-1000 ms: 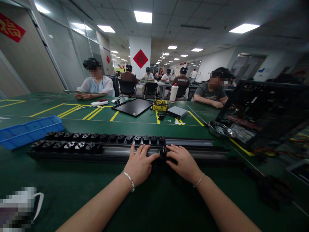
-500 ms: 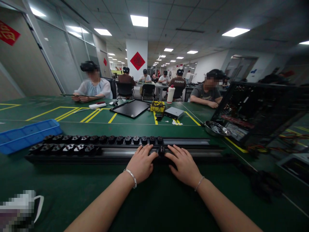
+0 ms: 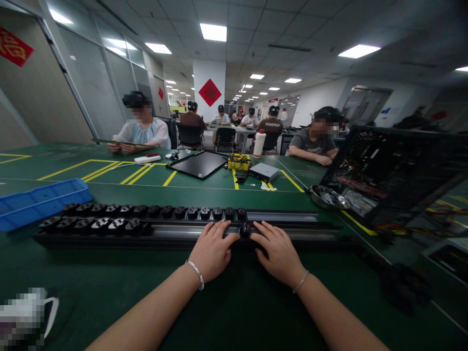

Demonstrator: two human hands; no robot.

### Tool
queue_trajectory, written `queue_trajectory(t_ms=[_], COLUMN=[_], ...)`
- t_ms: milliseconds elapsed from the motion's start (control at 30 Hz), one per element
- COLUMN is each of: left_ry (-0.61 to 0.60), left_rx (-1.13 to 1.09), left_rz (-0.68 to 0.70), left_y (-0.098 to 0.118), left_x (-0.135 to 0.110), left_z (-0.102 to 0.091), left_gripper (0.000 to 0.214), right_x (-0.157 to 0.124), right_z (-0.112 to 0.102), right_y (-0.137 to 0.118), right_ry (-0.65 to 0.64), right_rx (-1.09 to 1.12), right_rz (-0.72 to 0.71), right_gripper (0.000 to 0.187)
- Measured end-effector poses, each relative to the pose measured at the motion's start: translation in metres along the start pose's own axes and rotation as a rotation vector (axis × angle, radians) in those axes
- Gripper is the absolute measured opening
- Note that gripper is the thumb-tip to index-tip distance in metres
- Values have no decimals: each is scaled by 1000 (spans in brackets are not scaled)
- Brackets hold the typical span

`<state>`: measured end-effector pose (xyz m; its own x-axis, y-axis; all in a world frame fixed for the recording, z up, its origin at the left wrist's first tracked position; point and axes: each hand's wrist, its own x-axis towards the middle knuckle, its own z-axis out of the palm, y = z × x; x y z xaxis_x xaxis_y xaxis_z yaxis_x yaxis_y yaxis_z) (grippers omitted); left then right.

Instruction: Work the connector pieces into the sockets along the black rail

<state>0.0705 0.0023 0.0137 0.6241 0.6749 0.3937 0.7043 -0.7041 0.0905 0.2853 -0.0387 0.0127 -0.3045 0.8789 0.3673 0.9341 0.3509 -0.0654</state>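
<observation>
Two long black power tracks lie side by side across the table. On the near track (image 3: pixel 175 231), my left hand (image 3: pixel 212 251) and my right hand (image 3: pixel 280 251) rest with fingers over the top and thumbs at the front side. Between their index fingertips sits a small black socket module (image 3: pixel 245 227), seated in the channel; how firmly the fingertips touch it I cannot tell. Several socket modules (image 3: pixel 100 224) line the near track's left end. The far track (image 3: pixel 281 216) carries a longer row of socket modules (image 3: pixel 167 211), its right part showing bare channel.
A blue bin (image 3: pixel 44 200) stands at the left. At right are a metal bowl (image 3: pixel 329 197) of small parts and an open computer case (image 3: pixel 395 170) with loose wires. Across the table lie a black panel (image 3: pixel 197 164), yellow box (image 3: pixel 238 161) and bottle (image 3: pixel 259 144); people sit beyond.
My hands keep nearly the same hold around the socket module. The view has shifted slightly; no part has visibly been moved along the tracks.
</observation>
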Motion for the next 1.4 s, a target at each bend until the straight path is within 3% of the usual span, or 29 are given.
queue_trajectory(t_ms=[1400], left_ry=[-11], left_rx=[19], left_rz=[-7], left_y=[1], left_x=[-1], left_z=[0], left_gripper=[48], right_x=[1], right_z=[0], right_y=[-2], right_ry=[23], right_rx=[36], right_rz=[10], right_gripper=[28])
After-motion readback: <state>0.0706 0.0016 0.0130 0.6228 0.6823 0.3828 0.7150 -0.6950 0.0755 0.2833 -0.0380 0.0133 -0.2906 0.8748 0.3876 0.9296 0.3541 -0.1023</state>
